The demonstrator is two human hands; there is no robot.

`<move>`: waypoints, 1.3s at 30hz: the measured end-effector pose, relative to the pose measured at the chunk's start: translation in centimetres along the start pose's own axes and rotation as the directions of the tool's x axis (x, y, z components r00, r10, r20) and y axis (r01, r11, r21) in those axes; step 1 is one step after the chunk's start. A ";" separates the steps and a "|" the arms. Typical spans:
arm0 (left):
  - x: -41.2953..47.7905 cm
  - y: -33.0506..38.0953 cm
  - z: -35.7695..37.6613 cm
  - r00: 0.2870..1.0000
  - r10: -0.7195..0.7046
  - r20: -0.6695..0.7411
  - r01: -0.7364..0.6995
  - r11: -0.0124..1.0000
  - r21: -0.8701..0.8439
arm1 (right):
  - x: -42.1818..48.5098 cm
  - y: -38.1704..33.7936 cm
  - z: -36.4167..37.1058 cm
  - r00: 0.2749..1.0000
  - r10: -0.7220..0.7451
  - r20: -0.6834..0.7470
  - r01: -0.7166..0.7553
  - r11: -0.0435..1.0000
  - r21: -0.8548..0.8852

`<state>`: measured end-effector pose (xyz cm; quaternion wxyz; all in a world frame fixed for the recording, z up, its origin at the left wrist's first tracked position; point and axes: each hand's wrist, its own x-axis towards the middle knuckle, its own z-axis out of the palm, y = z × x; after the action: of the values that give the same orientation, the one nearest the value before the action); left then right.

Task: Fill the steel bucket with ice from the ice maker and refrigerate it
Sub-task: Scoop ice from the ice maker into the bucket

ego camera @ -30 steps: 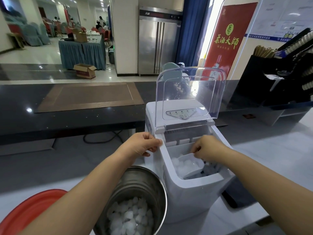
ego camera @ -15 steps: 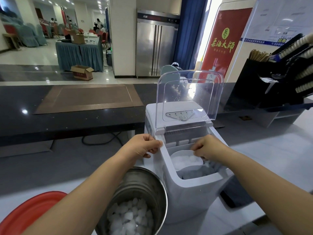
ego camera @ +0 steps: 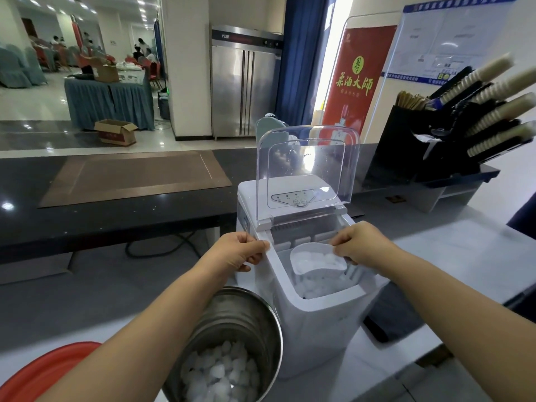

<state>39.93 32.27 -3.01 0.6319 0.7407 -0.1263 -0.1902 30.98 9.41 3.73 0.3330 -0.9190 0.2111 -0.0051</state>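
Over the ice maker (ego camera: 307,323) bin, right hand (ego camera: 359,245) grips a scoop (ego camera: 319,269) w/ ice (ego camera: 311,258); left hand (ego camera: 240,252) clutches the maker's left rim. Steel bucket (ego camera: 229,314), part-filled, stands beside the maker, below-left of scoop & nearer left hand; load prob. needs to swing left.

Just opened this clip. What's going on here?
A person is working at a countertop ice maker whose clear lid is raised. The right hand holds a plastic scoop loaded with ice just above the machine's bin. The left hand grips the ice maker's left edge. The steel bucket stands beside the machine, nearer the camera, partly filled with ice. It is not yet refrigerated.
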 end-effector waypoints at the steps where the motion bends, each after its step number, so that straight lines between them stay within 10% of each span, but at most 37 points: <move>1: -0.1 0.0 0.0 1.000 0.005 -0.002 -0.005 1.000 0.009 | -0.4 -0.2 -0.1 1.000 -0.001 -0.004 0.001 1.000 0.010; 27: -5.9 -3.2 -7.9 0.997 0.076 -0.009 -0.075 0.993 0.091 | -10.2 -7.9 7.1 0.994 0.048 0.101 -0.055 0.997 0.058; 39: -7.0 -3.9 -9.8 0.993 0.094 -0.074 -0.092 0.995 0.023 | -11.7 -9.5 14.2 0.999 -0.030 -0.031 0.012 0.888 -0.461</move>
<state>37.82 44.60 -4.72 0.6370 0.7468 -0.1388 -0.1315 26.10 29.17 0.09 0.1017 -0.9737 0.2023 0.0245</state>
